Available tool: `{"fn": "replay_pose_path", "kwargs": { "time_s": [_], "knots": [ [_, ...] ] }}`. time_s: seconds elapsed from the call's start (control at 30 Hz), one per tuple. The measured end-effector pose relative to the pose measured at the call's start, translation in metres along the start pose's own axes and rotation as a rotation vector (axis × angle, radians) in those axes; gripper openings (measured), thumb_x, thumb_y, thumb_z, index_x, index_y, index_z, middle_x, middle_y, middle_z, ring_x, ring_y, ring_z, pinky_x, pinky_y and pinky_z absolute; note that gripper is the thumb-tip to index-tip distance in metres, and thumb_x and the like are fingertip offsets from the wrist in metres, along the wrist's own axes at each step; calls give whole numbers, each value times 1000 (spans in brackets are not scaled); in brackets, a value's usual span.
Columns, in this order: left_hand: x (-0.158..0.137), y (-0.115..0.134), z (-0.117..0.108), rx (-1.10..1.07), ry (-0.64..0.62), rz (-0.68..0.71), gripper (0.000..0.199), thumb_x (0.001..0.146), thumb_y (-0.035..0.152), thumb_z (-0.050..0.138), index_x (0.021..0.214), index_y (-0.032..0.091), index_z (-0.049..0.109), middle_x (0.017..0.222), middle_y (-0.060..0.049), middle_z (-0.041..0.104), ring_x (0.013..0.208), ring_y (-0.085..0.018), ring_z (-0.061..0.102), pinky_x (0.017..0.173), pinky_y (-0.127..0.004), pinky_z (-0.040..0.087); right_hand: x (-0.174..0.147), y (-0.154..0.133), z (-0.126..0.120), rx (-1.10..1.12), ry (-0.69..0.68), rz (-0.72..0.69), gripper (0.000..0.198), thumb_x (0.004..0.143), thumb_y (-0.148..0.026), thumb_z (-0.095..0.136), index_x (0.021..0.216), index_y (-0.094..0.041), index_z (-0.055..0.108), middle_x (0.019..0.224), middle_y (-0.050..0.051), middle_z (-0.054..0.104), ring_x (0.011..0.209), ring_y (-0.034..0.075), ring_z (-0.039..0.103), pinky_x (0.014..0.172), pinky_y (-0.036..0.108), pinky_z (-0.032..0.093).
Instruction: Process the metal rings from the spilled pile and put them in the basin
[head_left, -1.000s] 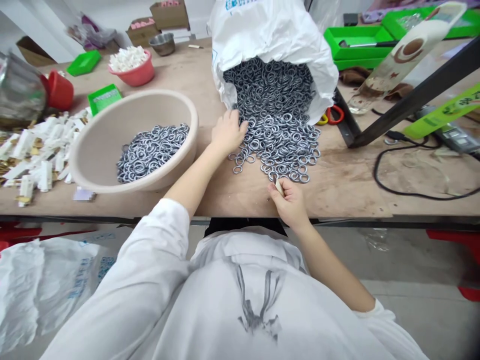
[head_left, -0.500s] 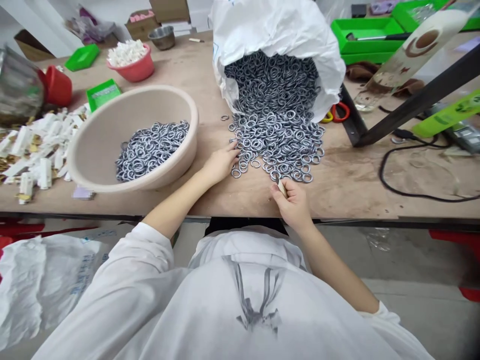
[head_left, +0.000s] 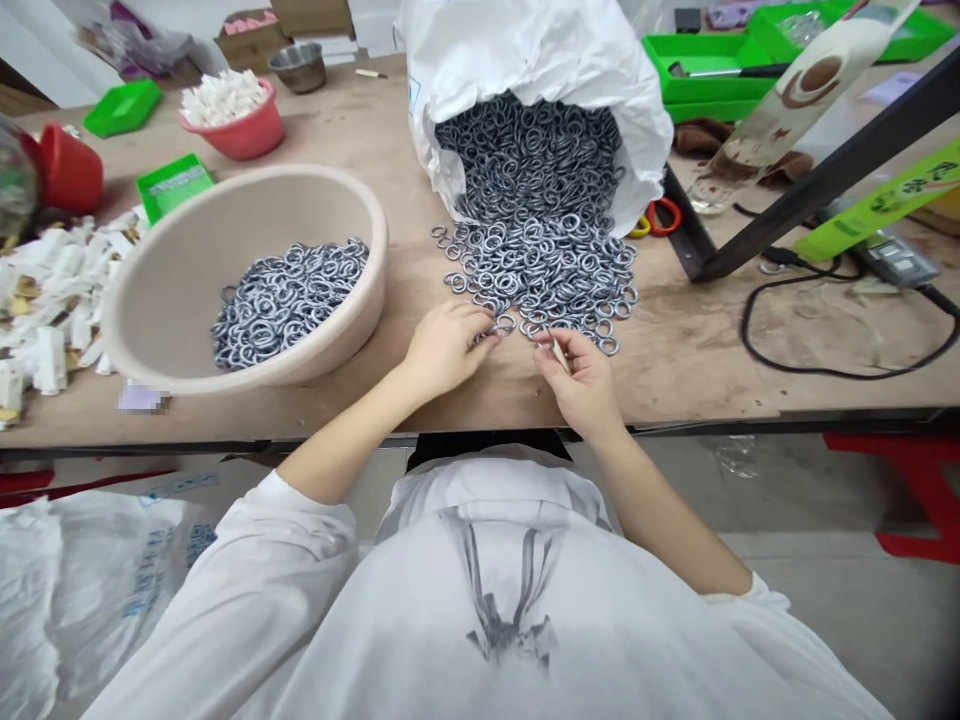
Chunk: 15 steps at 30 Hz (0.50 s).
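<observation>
Grey metal rings (head_left: 555, 265) spill in a pile from a white sack (head_left: 532, 50) onto the table. At the pile's near left edge is my left hand (head_left: 444, 350), fingers curled and closed on a ring, partly hidden by the fingertips. My right hand (head_left: 585, 385) grips a small knife (head_left: 560, 355) by its pale handle, close to the front rings; its blade is hard to make out now. Left of my left hand stands a large beige basin (head_left: 315, 375) with many similar rings inside.
White plastic pieces (head_left: 52, 290) lie in a heap at the far left. Behind the basin are a green tray (head_left: 176, 188) and a red bowl (head_left: 244, 135) of white parts. Toward the right are scissors (head_left: 664, 217), a dark metal frame (head_left: 810, 175) and a black cable (head_left: 817, 368).
My left hand has drawn back toward me and right, its fingers closing on a ring. My right hand has turned slightly, still holding the knife. The view has shifted a little.
</observation>
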<state>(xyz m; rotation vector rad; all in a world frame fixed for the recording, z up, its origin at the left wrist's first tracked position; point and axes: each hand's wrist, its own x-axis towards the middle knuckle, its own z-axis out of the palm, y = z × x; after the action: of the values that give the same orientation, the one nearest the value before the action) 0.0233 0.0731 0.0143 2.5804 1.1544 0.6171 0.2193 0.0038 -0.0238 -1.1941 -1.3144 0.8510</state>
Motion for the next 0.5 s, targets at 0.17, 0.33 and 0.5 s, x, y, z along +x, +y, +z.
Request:
{"fn": "replay_pose_path", "kwargs": {
  "time_s": [0.17, 0.33, 0.5],
  "knots": [
    [-27, 35, -7, -325, -4, -96, 25, 91, 38, 59, 91, 17, 73, 83, -7, 73, 85, -24, 65, 87, -39, 47, 7, -16, 9, -6, -134, -98, 32, 88, -52, 69, 78, -22, 69, 74, 0, 62, 74, 17, 56, 75, 32, 45],
    [-48, 46, 2, -1247, -215, -450, 65, 90, 74, 45, 77, 14, 66, 72, -8, 67, 66, -16, 60, 66, -28, 47, 0, -20, 5, 127, -332, -153, 33, 90, -54, 67, 78, -24, 74, 68, 1, 62, 70, 17, 58, 75, 35, 48],
    [-60, 65, 15, -1636, -317, -626, 62, 76, 77, 66, 83, 15, 59, 70, -2, 60, 55, -8, 49, 50, -21, 36, -9, -16, 4, 226, -299, -100, 22, 86, -49, 74, 81, -28, 78, 75, 1, 60, 68, 14, 57, 69, 32, 49]
  ]
}}
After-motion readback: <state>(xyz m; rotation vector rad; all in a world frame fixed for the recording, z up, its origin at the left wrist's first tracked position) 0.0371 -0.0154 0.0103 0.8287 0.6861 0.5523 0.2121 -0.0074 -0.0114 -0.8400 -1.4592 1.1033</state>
